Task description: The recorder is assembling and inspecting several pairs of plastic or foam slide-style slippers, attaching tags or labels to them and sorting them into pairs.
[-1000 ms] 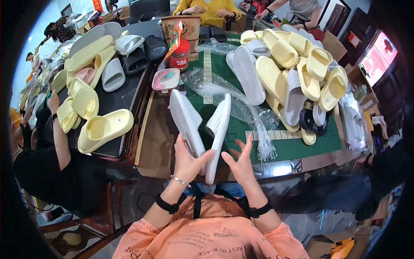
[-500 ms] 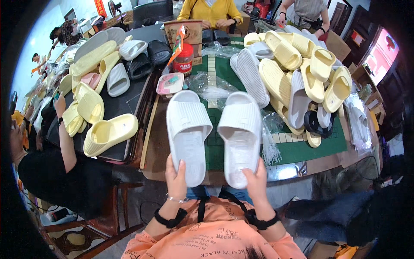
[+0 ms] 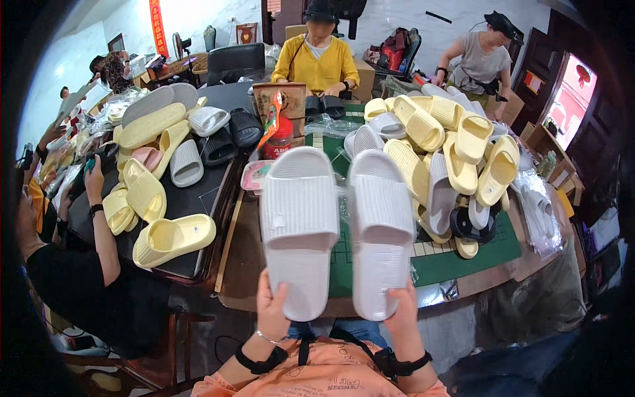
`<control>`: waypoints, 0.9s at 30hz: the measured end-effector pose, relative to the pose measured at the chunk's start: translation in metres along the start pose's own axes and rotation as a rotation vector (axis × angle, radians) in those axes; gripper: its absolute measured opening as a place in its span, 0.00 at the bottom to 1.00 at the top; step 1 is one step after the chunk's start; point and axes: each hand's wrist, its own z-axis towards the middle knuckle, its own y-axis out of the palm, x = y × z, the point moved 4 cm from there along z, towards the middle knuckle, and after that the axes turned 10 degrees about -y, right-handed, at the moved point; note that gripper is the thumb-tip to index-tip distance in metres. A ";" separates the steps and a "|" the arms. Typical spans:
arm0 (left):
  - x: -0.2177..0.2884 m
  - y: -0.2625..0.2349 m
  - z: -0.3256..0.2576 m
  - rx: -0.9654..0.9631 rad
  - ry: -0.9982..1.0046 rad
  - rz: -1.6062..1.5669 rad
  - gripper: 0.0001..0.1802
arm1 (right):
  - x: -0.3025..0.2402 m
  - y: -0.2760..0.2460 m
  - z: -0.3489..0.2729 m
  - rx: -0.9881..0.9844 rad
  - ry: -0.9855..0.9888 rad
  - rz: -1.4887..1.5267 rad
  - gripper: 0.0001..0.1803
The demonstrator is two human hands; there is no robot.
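Observation:
In front of me I hold two pale grey slide sandals side by side, their toes pointing away and soles facing down. My left hand grips the heel of the left slipper, thumb on its footbed. The right slipper is pinched at its heel by my right hand, thumb on top. Both slippers have a broad ribbed strap and are held up above the table's near edge, with a narrow gap between them.
On the right lies a heap of yellow and grey slippers on a green mat. More yellow slippers lie on the black table at left. A red-lidded jar stands beyond my slippers. Co-workers are around the tables.
Both slippers have come up closer to the view, and the gap between them has narrowed. The view has tilted up, showing more of the co-workers across the table.

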 end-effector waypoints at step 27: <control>-0.053 -0.085 0.006 -0.006 -0.367 0.379 0.23 | 0.091 0.062 0.033 -0.751 -0.369 -1.503 0.24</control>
